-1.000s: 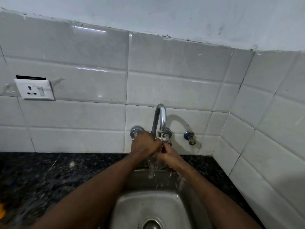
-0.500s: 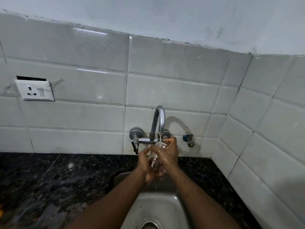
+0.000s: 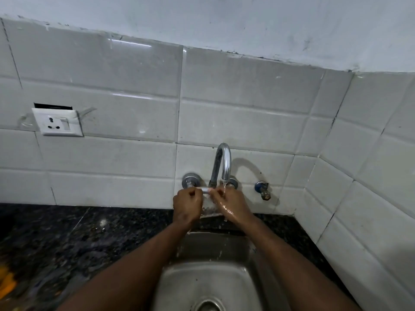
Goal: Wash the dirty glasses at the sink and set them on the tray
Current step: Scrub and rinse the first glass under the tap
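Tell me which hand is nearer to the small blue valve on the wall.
Right. The right hand is just left of and slightly below the valve, under the running tap. The left hand is farther left, on the other side of the glass they hold.

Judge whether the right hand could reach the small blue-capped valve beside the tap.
Probably yes: the valve sits just right of the right hand, only bare tile between. But that hand holds the glass, so it must let go first.

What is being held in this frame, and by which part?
A clear glass under the tap: left hand grips its left side, right hand its right side near the rim.
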The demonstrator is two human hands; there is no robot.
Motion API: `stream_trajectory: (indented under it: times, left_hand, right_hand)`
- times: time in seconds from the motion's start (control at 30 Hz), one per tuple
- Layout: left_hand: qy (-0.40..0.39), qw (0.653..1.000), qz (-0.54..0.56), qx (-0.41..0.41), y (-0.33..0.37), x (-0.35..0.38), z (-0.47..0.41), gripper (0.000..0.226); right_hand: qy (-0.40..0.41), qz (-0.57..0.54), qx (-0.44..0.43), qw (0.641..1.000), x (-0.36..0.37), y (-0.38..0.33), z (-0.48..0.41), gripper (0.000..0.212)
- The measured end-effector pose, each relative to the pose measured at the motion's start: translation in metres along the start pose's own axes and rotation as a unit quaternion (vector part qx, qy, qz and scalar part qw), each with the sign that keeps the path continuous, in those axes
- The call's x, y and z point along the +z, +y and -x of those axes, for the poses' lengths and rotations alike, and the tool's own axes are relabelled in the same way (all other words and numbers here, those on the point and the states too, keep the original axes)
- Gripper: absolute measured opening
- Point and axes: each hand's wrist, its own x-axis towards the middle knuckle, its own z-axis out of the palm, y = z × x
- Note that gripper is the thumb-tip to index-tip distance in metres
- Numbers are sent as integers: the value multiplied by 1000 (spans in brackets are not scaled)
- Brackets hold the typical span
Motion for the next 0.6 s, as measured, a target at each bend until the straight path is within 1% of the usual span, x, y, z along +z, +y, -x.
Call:
stream_trajectory:
  times: [0.03, 0.07, 0.1, 0.13, 0.2, 0.23, 0.27, 0.3, 0.33, 0.37, 0.4, 0.43, 0.47, 0.53, 0.57, 0.6]
  left_hand:
    - [-24, 1000, -15, -10, -1, 0, -4, 36]
    - [-39, 999, -21, -31, -2, -2, -7, 36]
    - [-44, 997, -17, -54, -4, -2, -11, 36]
    - [-46, 996, -7, -81, -4, -2, -12, 35]
    - [-58, 990, 10, -125, -3, 0, -16, 35]
    - [-69, 989, 21, -129, -1, 1, -15, 33]
    - [-76, 991, 29, -107, 2, 2, -12, 28]
    - [-75, 995, 26, -57, 4, 3, -8, 23]
    - [-78, 997, 3, 8, 7, 2, -3, 18]
    - [-81, 994, -20, 70, 9, 2, 0, 16]
    - [-83, 990, -44, 105, 8, 3, -1, 19]
    - [-86, 988, -69, 107, 8, 5, -5, 23]
    - [-85, 989, -101, 69, 12, 7, -8, 29]
    - [-71, 984, -155, -60, 18, 14, -13, 41]
    - [-72, 978, -168, -105, 19, 15, -15, 44]
    - [-80, 979, -152, -112, 19, 15, -15, 43]
  right_hand:
    - [-39, 35, -59, 997, -2, 1, 2, 32]
    - [-71, 56, -96, 991, -3, 4, 2, 31]
    - [-99, 68, -112, 986, -3, 6, 5, 32]
    - [-111, 85, -133, 981, -4, 7, 8, 38]
    - [-112, 160, -171, 966, -2, 7, 11, 62]
    - [-113, 203, -167, 958, -2, 6, 10, 66]
    - [-118, 223, -154, 955, -4, 5, 8, 62]
    - [-138, 209, -114, 961, -5, 3, 4, 55]
    - [-161, 174, -70, 969, -8, 1, 0, 50]
    - [-183, 138, -23, 973, -9, -1, -4, 51]
    - [-192, 113, 10, 975, -9, -1, -7, 53]
    - [-183, 121, 20, 975, -7, -2, -6, 54]
    - [-148, 159, 1, 976, -2, -2, -4, 55]
    - [-63, 284, -48, 956, 8, -3, 5, 60]
    - [-38, 308, -64, 948, 12, 0, 7, 64]
    - [-33, 294, -67, 953, 14, 3, 8, 65]
